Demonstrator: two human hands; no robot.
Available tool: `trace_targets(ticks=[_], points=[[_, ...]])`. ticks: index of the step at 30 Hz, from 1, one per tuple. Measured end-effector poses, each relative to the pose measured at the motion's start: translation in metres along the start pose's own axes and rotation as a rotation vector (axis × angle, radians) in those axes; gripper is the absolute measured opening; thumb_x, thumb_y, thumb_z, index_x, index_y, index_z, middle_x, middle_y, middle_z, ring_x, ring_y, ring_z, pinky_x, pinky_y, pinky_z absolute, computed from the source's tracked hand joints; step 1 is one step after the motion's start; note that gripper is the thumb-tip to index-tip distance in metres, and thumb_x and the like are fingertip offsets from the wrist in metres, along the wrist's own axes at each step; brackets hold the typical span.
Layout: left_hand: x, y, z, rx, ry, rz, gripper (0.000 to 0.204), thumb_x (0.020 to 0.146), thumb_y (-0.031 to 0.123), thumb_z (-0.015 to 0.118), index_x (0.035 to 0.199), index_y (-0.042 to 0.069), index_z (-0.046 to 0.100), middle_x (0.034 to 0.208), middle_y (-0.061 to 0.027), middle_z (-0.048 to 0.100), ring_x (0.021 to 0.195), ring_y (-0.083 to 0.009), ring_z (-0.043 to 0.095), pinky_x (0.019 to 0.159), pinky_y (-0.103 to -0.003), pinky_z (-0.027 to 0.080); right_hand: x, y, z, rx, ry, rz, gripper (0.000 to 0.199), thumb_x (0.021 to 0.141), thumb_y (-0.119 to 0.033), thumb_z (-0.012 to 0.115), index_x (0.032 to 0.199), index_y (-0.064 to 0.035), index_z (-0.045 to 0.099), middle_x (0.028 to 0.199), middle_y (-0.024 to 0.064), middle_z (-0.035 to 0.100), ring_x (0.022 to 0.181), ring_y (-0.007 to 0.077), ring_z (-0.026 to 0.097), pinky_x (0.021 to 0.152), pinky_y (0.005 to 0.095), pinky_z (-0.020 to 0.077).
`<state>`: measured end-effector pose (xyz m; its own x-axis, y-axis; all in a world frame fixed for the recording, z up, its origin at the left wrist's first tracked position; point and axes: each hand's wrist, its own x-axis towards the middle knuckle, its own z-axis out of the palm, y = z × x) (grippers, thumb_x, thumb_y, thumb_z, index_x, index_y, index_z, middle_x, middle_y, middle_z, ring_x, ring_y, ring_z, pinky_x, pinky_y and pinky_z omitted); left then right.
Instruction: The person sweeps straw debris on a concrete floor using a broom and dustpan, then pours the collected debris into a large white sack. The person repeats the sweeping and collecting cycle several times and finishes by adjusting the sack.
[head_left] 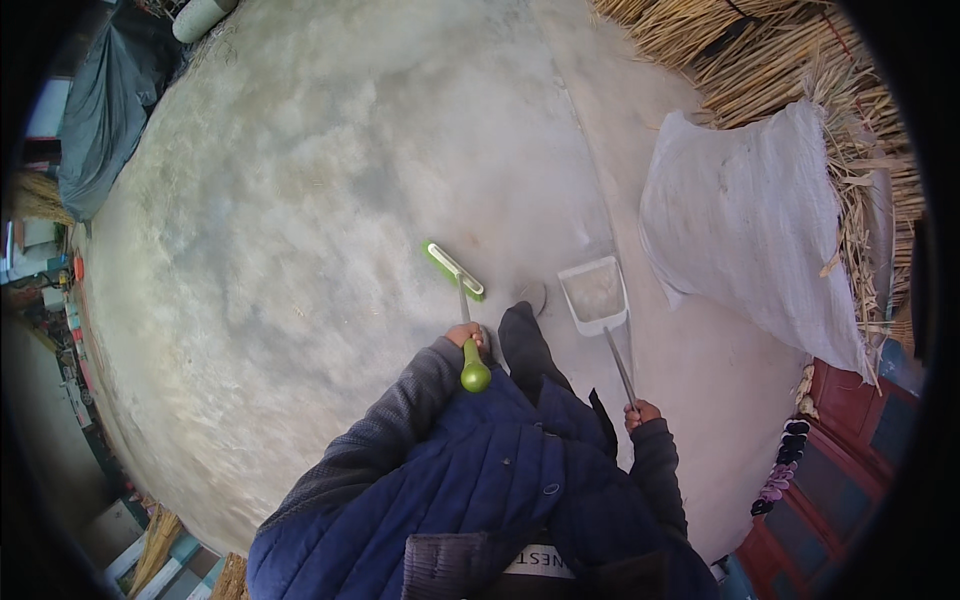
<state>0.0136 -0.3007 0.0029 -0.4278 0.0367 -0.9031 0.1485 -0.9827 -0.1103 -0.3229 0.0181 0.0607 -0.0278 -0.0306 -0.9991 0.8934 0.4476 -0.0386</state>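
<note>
Left hand gripped broom, head just ahead slanting far-left to near-right; right hand gripped dustpan, nearer floor's right edge.

A broad pale floor bore a broom head, a dustpan and stored straw.
The floor, light grey-beige with darker cloudy patches, was crossed at right of centre by a thin straight seam. Near the middle, the green-and-white head of the broom stood slantwise at floor level; whether its bristles touched could not be told. To its right, the white dustpan lay with its open side away from the wearer, near the seam, and a shoe was planted between the two. At upper right, bundled straw covered the margin, with a white woven sack slumped against it.
</note>
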Motion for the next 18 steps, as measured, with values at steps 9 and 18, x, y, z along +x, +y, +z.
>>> trace_targets(ticks=[9, 18], points=[[-0.045, 0.156, 0.072, 0.201, -0.111, 0.065, 0.010, 0.077, 0.007, 0.044, 0.087, 0.004, 0.042, 0.050, 0.0033, 0.036, 0.038, -0.0091, 0.034, 0.032, -0.023, 0.025, 0.015, -0.057, 0.057, 0.063, -0.030, 0.083, 0.020, 0.082, -0.019, 0.041, 0.069, -0.0044, 0.044, 0.050, -0.0004, 0.037, 0.037, 0.0080, 0.033, 0.033, 0.0207, 0.0280], [0.057, 0.403, 0.206, 1.445, 0.498, 0.399, 0.018, 0.066, 0.018, 0.055, 0.065, 0.000, 0.053, 0.057, -0.0120, 0.055, 0.045, -0.0217, 0.055, 0.045, -0.033, 0.047, 0.016, -0.050, 0.150, 0.193, 0.039, 0.036, 0.018, 0.083, -0.020, 0.041, 0.072, -0.0062, 0.044, 0.054, 0.0013, 0.041, 0.037, 0.0085, 0.035, 0.032, 0.0211, 0.0296]])
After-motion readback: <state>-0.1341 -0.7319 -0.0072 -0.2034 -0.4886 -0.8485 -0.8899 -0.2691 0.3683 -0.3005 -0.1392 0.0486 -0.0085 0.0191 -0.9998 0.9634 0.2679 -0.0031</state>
